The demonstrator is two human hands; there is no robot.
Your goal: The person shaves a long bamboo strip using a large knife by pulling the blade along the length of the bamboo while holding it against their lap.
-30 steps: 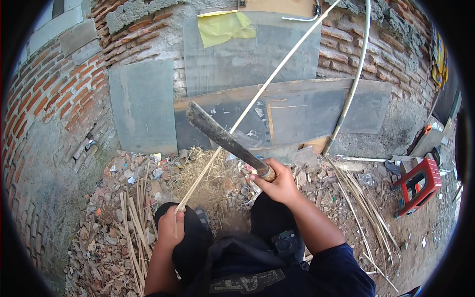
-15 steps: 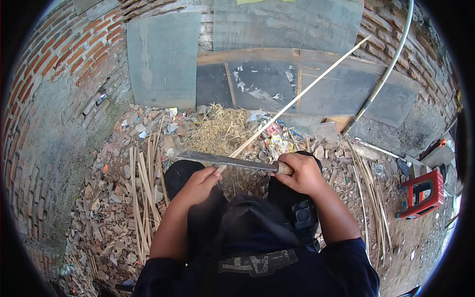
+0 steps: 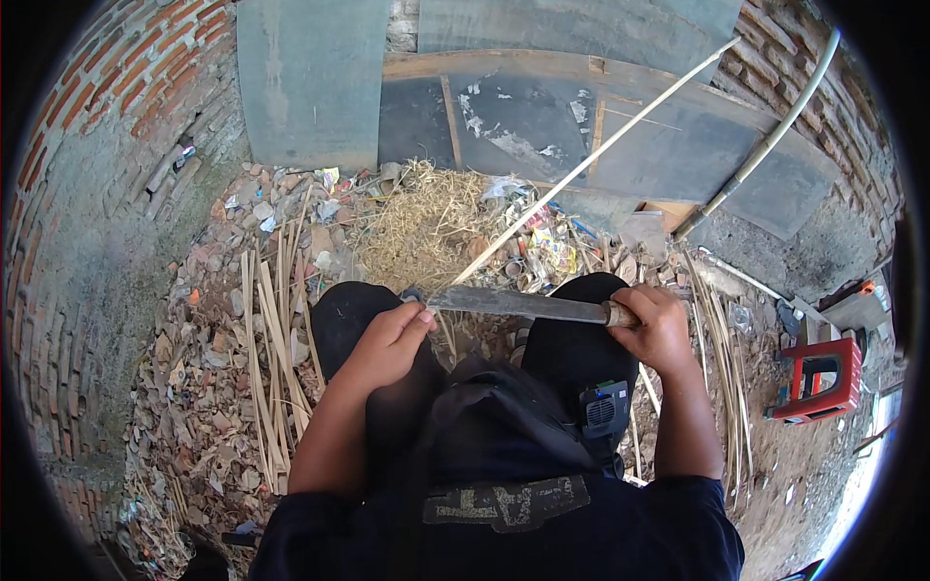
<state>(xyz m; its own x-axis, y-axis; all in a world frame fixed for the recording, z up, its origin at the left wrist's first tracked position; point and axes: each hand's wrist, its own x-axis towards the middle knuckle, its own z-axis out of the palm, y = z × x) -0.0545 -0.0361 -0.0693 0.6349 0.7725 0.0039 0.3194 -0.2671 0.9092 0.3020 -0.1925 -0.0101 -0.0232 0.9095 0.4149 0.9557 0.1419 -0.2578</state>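
Note:
My right hand (image 3: pixel 659 324) is closed round the wooden handle (image 3: pixel 618 314) of a long machete. The machete's grey blade (image 3: pixel 528 303) lies sideways above my knees, its tip end beside my left fingertips. My left hand (image 3: pixel 392 341) is closed, thumb and fingers pinched on the near end of a long pale bamboo strip (image 3: pixel 591 160). The strip runs from behind the blade up to the far right, crossing in front of the wall panels. Part of its near end is hidden by the blade and my fingers.
A heap of pale shavings (image 3: pixel 421 223) and litter (image 3: pixel 557 247) lies ahead. Split bamboo strips lie at left (image 3: pixel 276 358) and right (image 3: pixel 727 373). A red stool (image 3: pixel 821 381) stands at right. A thick pole (image 3: pixel 765 145) leans on the panels (image 3: pixel 310 87); a brick wall (image 3: pixel 82 223) rises at left.
My right hand and the machete have moved to the right, drawing the blade along the strip. My left hand stays nearly in place. The whole view has tilted down slightly.

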